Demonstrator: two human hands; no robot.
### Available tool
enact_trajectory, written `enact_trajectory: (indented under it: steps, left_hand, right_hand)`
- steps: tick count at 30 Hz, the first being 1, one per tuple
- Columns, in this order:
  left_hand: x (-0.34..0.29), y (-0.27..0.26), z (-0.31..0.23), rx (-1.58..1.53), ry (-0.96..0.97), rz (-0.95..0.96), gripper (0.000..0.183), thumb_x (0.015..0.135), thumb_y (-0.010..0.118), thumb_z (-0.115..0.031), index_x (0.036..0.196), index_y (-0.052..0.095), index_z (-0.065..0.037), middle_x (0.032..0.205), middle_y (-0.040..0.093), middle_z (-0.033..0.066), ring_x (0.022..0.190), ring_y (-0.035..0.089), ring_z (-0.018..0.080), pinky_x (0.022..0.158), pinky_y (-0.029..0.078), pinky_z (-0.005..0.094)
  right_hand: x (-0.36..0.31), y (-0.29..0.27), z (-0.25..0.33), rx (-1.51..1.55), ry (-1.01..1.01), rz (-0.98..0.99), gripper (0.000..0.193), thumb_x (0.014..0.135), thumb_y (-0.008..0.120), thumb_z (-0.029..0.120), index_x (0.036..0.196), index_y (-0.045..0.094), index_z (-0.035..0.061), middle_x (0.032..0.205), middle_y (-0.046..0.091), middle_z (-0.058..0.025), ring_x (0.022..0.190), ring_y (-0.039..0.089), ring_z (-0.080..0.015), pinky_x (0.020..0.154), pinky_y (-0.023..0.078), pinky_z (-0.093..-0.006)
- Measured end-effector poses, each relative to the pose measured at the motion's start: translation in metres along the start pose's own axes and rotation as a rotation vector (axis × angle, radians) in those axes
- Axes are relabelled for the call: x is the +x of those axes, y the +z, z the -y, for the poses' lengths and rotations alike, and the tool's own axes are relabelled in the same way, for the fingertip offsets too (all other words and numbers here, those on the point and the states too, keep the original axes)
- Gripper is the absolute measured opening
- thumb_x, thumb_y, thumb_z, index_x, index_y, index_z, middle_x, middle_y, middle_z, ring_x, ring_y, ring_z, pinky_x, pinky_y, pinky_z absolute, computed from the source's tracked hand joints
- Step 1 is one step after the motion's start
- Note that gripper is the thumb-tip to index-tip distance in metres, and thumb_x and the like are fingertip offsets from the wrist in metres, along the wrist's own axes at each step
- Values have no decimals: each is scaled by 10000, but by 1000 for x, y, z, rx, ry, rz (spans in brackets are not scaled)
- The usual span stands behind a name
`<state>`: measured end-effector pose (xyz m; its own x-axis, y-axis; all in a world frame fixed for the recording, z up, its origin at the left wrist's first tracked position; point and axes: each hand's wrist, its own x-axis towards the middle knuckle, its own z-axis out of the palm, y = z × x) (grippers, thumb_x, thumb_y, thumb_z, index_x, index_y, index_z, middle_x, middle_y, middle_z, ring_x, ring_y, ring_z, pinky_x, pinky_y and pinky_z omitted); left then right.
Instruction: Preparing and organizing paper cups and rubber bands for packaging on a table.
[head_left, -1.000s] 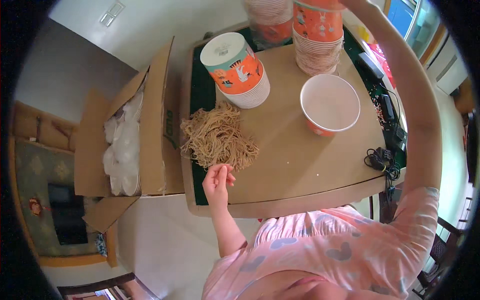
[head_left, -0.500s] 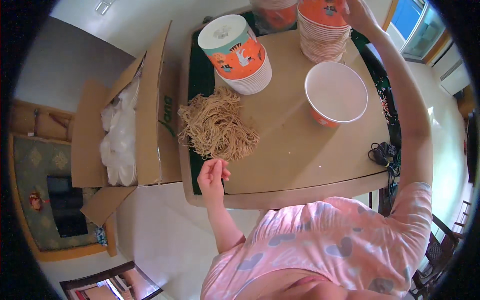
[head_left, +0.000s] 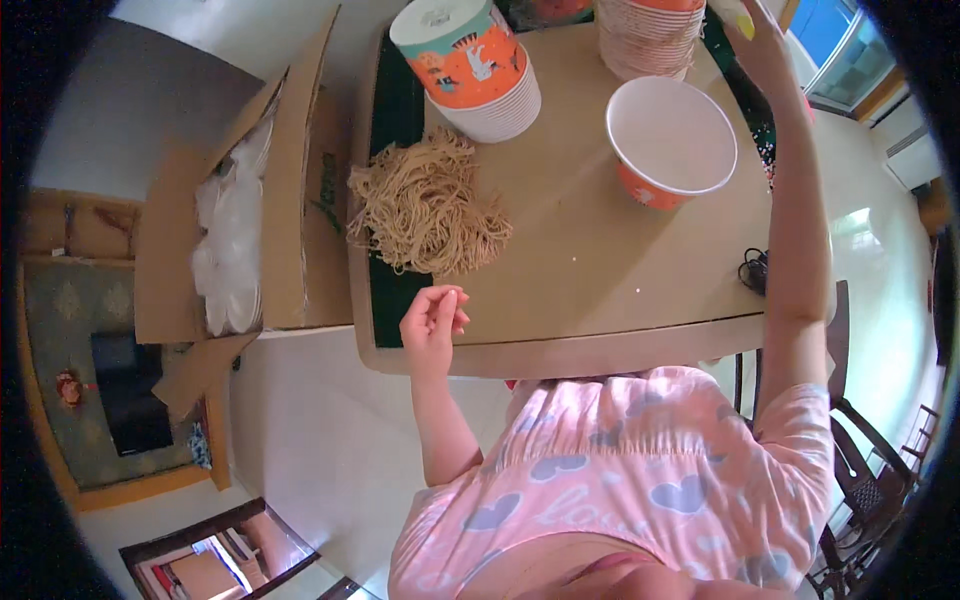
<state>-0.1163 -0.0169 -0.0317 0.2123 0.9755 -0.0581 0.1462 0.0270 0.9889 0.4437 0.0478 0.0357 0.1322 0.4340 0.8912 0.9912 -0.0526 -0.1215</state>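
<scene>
My left hand is at the table's front left, thumb and fingers closed, with nothing visible in them. Just beyond it lies a tangled heap of thin tan strands. My right arm reaches to the far right, where my right hand is partly cut off by the upper edge. A white and yellow thing shows at its fingers, its kind unclear. Left of that hand stands a tall stack of paper buckets. Nearer is a single open paper bucket, white inside and orange outside.
A stack of upside-down paper buckets stands at the far left of the table. Left of the table, an open cardboard box holds white items in clear plastic. A black cable lies near the right edge.
The view has shifted, so the table sits higher in the picture. My right hand has moved off the tall bucket stack to its right, and a white and yellow thing now shows there.
</scene>
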Motion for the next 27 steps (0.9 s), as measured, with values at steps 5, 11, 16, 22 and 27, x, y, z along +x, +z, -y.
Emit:
enact_trajectory:
  steps: [5, 11, 16, 22, 27]
  left_hand:
    - [0, -6, 10, 40, -37, -8, 114, 950, 565, -121, 972, 625, -27, 856, 660, 23, 630, 558, 47, 529, 425, 183]
    - [19, -4, 28, 201, -70, -101, 128, 930, 599, -143, 939, 642, -23, 800, 654, 8, 605, 550, 42, 513, 410, 190]
    - [40, 6, 50, 475, 96, -162, 129, 867, 655, -116, 903, 661, 8, 764, 647, 63, 625, 582, 108, 574, 463, 253]
    - [72, 35, 45, 686, 295, -176, 138, 827, 680, -106, 916, 667, -3, 806, 641, 124, 702, 634, 233, 646, 494, 321]
    - [100, 54, 49, 898, 257, -159, 128, 836, 655, -100, 941, 663, -28, 869, 624, 140, 802, 635, 299, 707, 502, 363]
  right_hand:
    - [-85, -29, 52, 118, 405, 699, 376, 861, 616, 183, 1213, 541, 76, 998, 640, -188, 922, 636, -337, 817, 497, -403]
    - [-103, -56, 148, 331, 650, 764, 369, 861, 565, 131, 1229, 537, 157, 911, 648, -204, 832, 650, -348, 738, 506, -418]
    - [-103, -77, 193, 432, 737, 757, 400, 871, 631, 169, 1256, 521, 152, 916, 661, -187, 796, 656, -292, 708, 514, -396]
    - [-125, -106, 206, 569, 696, 406, 278, 904, 603, 76, 1181, 597, 107, 928, 668, -44, 767, 605, -105, 628, 477, -247]
    - [-137, -131, 215, 648, 713, 372, 199, 911, 581, 46, 1099, 640, 72, 918, 669, -19, 767, 579, -67, 627, 442, -205]
